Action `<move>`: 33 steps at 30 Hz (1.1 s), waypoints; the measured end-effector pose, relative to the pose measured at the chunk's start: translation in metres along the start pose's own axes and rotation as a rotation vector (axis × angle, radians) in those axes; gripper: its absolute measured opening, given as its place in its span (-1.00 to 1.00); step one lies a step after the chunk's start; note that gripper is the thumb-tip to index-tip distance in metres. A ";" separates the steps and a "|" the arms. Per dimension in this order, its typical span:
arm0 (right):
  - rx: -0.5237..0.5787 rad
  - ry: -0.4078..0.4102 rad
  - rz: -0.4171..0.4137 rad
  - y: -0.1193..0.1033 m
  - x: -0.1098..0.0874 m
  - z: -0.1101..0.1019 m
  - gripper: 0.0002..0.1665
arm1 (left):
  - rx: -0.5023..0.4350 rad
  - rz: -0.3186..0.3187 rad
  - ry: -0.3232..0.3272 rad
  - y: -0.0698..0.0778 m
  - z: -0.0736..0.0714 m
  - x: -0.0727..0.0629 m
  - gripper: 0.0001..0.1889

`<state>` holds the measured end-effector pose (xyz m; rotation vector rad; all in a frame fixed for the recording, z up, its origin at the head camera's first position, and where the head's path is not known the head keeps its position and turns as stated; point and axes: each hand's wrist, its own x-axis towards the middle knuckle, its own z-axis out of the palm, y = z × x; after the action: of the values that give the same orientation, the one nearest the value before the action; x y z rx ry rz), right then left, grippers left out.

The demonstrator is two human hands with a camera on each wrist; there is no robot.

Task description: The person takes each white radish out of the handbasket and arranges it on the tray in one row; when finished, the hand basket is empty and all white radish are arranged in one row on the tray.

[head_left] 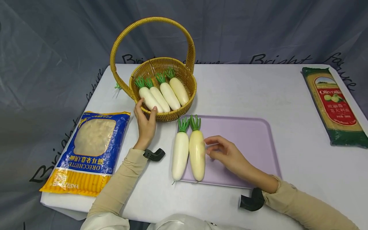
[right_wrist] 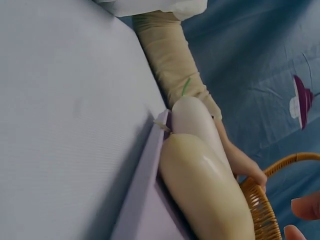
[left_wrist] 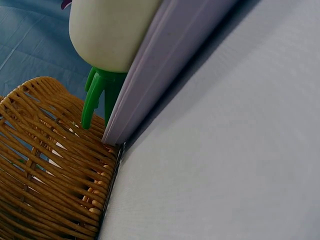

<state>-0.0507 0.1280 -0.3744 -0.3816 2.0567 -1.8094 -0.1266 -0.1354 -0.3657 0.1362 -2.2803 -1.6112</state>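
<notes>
a: quick pass, nearest first. front edge?
b: beige sleeves (head_left: 287, 201) and black wrist mounts (head_left: 254, 201). at near left, a blue-and-yellow orecchiette bag (head_left: 86, 163) was laid flat on the white table (head_left: 230, 92).
a: next, tray?
b: on the lilac tray (head_left: 244, 137), a cream radish (head_left: 197, 156) was set toward the left side. a white radish (head_left: 180, 156) was laid right beside it, along the left edge. both leaf tops were pointed toward the wicker basket (head_left: 166, 117).
a: right hand (head_left: 227, 153)?
b: held beside the cream radish, fingers loosely bent, thumb apart, nothing pinched. whether the radish was touched by a fingertip could not be told.
a: left hand (head_left: 146, 127)?
b: placed at the basket's near left rim, thumb and fingers spread. no radish was lifted by it.
a: basket contents?
b: four radishes (head_left: 170, 95) were held inside, side by side, leaf tops to the far side.
a: farther off?
b: a green-ended pasta pack (head_left: 334, 105) was laid at far right; lettered grey cloth (head_left: 258, 32) was hung behind.
a: progress?
b: partway, judged by layout. two radishes were set down on the tray, four were seated in the basket, none was carried. neither place was given the full six.
</notes>
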 end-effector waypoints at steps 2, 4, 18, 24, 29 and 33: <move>-0.007 0.002 -0.006 -0.003 0.001 -0.002 -0.58 | 0.002 0.001 -0.001 0.000 0.000 0.000 -0.43; -0.008 0.001 -0.032 -0.009 0.003 -0.003 -0.58 | 0.004 0.002 -0.001 0.000 0.000 0.000 -0.44; 0.426 -0.270 -0.196 -0.047 0.113 0.000 -0.44 | 0.025 0.030 0.024 -0.032 0.002 0.011 -0.43; 0.632 -0.195 -0.032 -0.059 0.164 0.010 -0.43 | 0.021 0.044 0.033 -0.038 0.006 0.013 -0.42; 0.681 -0.143 0.016 -0.066 0.189 0.021 -0.45 | 0.031 0.028 0.015 -0.038 0.006 0.011 -0.43; 0.639 -0.083 0.044 -0.070 0.206 0.034 -0.44 | 0.032 0.009 0.011 -0.038 0.004 0.012 -0.43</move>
<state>-0.2221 -0.0019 -0.3287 -0.2166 1.3153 -2.2421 -0.1438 -0.1483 -0.3995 0.1421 -2.2961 -1.5660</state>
